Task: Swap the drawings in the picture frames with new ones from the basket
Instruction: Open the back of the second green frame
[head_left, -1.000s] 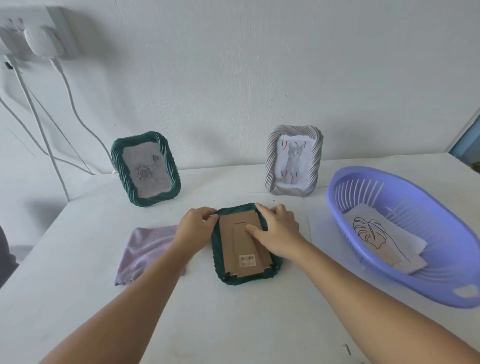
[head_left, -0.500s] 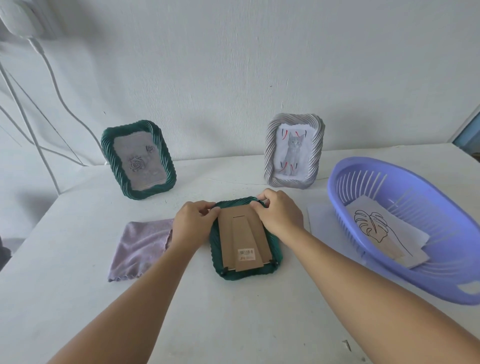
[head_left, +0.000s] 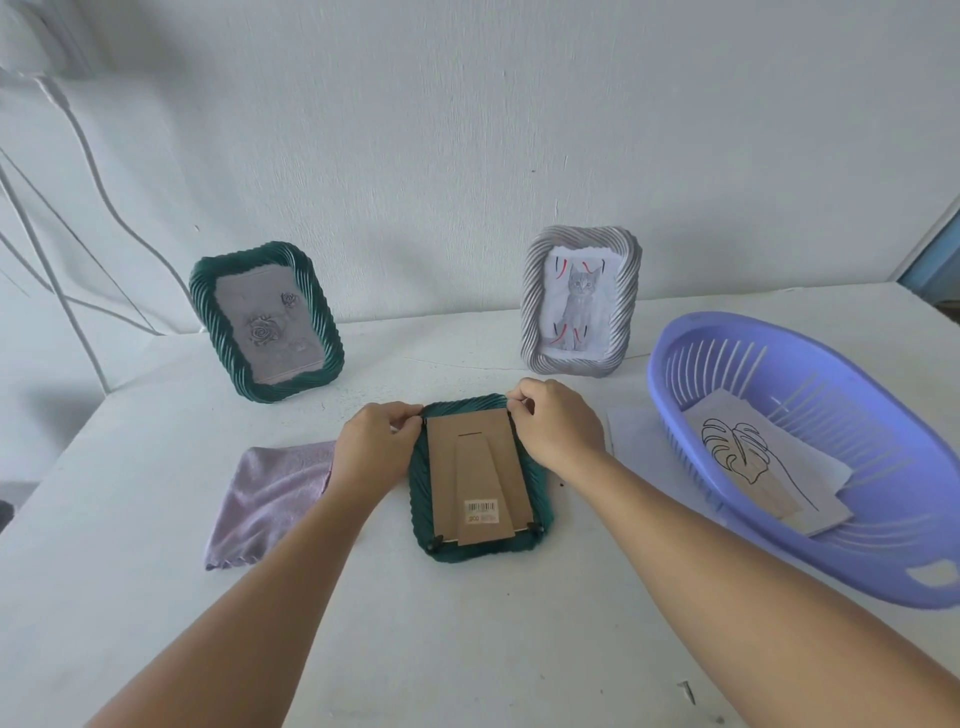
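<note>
**Both hands at the top corners of the face-down green frame**

Your face-down green frame (head_left: 479, 480) lies flat on the white table (head_left: 467, 634), back side up, right under your fingertips. It has a dark green, rope-twisted rim around a brown cardboard backing (head_left: 477, 467), with a fold-out stand panel down the middle and a small barcode sticker near the end closest to you. Little black clips show at the two near corners.

Your left hand (head_left: 371, 454) curls its fingers onto the top-left corner, thumb and fingertip pinching at the rim. Your right hand (head_left: 558, 428) does the same at the top-right corner, fingers bent tight over the edge.

Just outside your left hand lies a lilac cloth (head_left: 270, 501). Beyond your left fingers stands a second green frame (head_left: 266, 319) holding a grey rose drawing. Beyond your right fingers a silver frame (head_left: 581, 300) stands upright with a cat drawing inside. Out past your right wrist sits the purple basket (head_left: 883, 561), with a leaf line drawing (head_left: 753, 460) lying in it on top of other sheets.
</note>
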